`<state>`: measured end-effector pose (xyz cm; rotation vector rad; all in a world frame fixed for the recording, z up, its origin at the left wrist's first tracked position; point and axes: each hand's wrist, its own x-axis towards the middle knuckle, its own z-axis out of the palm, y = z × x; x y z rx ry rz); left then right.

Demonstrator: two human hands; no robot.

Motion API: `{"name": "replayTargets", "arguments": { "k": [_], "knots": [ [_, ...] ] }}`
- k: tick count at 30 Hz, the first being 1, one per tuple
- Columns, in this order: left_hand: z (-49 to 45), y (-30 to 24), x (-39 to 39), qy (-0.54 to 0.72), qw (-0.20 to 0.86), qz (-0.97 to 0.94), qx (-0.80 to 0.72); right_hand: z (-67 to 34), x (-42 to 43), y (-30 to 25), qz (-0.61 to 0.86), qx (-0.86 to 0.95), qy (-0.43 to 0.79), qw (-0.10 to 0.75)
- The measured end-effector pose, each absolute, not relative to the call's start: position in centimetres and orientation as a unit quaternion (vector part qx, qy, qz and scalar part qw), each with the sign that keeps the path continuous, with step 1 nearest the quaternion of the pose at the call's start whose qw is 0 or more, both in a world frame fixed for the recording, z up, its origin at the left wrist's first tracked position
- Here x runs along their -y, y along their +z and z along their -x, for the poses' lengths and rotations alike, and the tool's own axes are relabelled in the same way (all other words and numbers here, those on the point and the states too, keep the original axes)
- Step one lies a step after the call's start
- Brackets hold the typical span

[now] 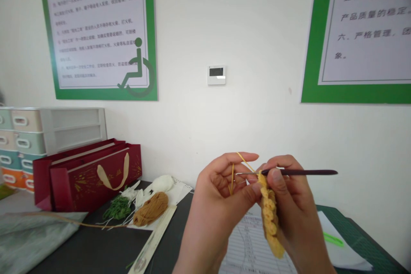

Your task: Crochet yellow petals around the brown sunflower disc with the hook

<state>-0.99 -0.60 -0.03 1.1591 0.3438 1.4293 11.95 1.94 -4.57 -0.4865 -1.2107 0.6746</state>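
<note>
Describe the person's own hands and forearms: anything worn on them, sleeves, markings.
The left hand and the right hand are bare, with no gloves, rings, bracelets or watch showing. The nails look short and unpainted. The forearms show no sleeve or cuff within the frame, and no tape or markings.

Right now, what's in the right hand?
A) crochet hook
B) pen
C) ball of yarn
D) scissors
A. The right hand grips a crochet hook with a dark handle, its thin metal tip pointing left beyond the yellow crocheted strip.
</note>
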Motion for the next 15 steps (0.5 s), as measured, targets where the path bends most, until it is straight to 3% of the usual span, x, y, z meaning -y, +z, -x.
{"name": "replayTargets", "arguments": {
  "k": [15],
  "knots": [
    [0.98,-0.17,0.97,0.579,0.608,-0.524,-0.143,-11.98,-0.93,-4.75,0.235,0.585,0.072,0.773]
  ]
}}
